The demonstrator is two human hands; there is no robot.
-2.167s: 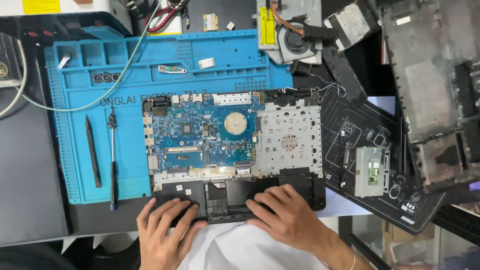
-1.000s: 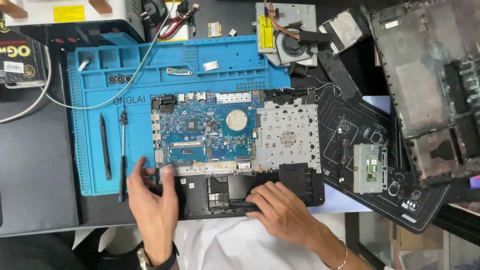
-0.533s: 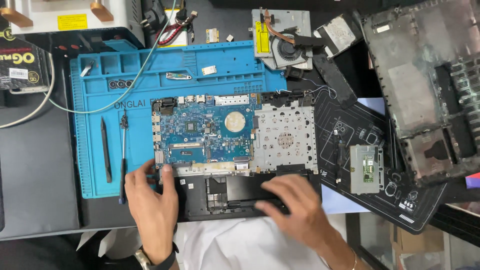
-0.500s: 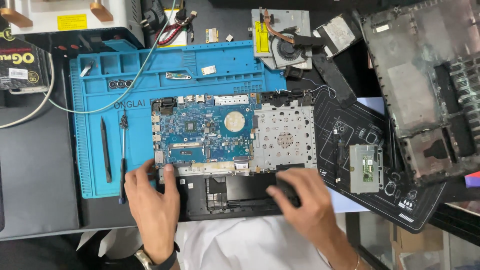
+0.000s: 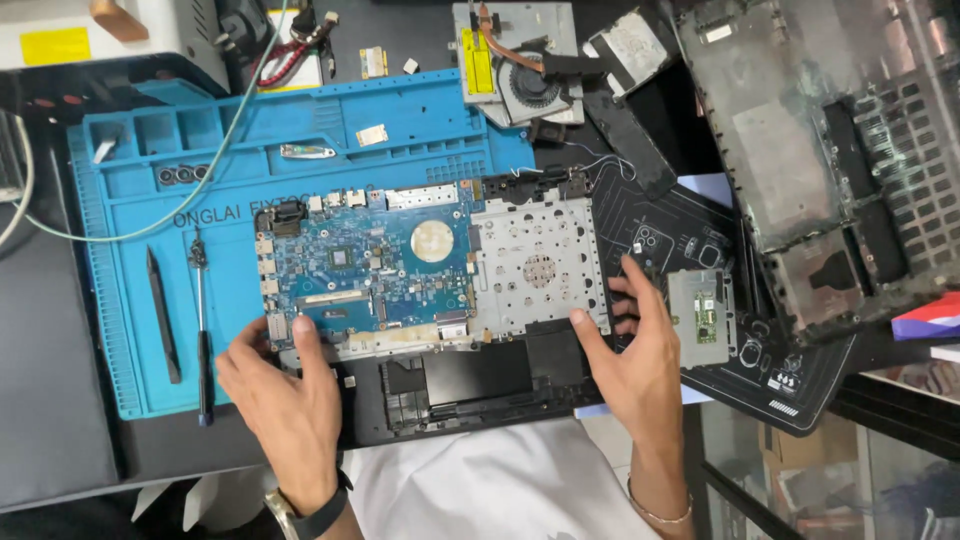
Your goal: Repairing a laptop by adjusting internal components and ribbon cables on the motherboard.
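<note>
Cluttered blue mat is carrying the laptop base; my left hand and right hand are clasping its ends — fingers seemingly curled under. Tilting risks flexing the motherboard.

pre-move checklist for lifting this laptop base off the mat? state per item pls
1. Left hand gripping the laptop base at its left front corner: ok.
2. Right hand on the right edge, thumb on the silver metal plate: ok.
3. Blue motherboard seated in the base: ok, lies flat; screws cannot tell.
4. Screwdriver and black pry tool apart from the base, on the blue mat: ok.
5. Right side free: not ok, the small board on the black sheet sits just past the right hand.
6. Cables at the back edge loose: cannot tell.
</note>
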